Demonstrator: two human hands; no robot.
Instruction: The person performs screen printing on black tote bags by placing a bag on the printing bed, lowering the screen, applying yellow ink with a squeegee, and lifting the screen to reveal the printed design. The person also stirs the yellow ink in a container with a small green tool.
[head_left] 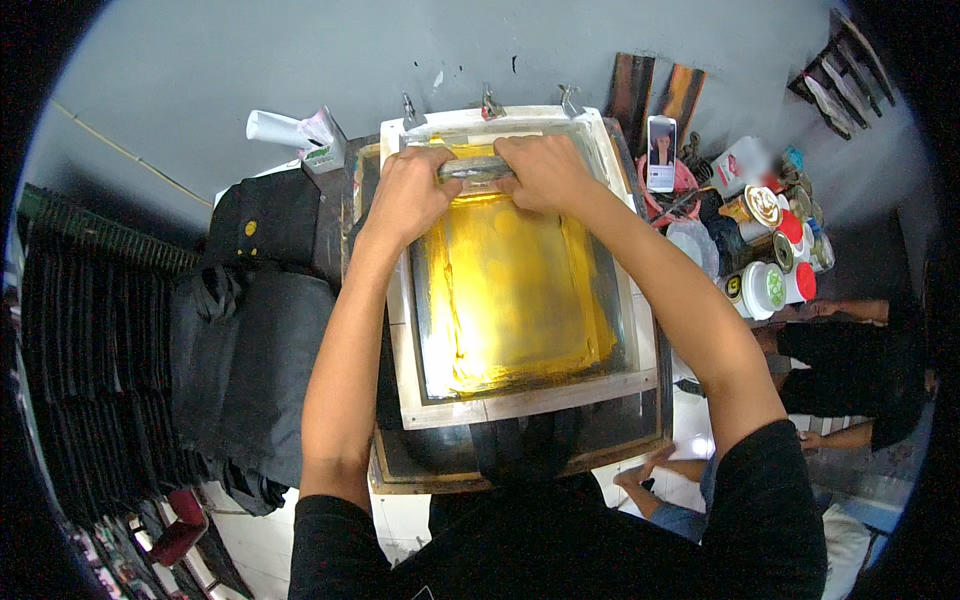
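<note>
Both hands grip a squeegee (476, 168) near the far end of a screen printing frame. My left hand (413, 184) is closed round its left end, and my right hand (545, 172) round its right end. Yellow ink (510, 290) is spread over the mesh below the squeegee, with thicker ridges along the sides and near edge. The white wooden frame (530, 400) lies on a dark board (440, 450). Metal clamps (490, 105) stand at its far edge. Black fabric shows under the near side.
Black bags (250, 370) lie left of the board, beside stacked black items (100, 350). A phone (661, 153) stands upright at the far right, near a pink basket (682, 190) and several paint tubs (755, 290). Another person (850, 365) is at the right.
</note>
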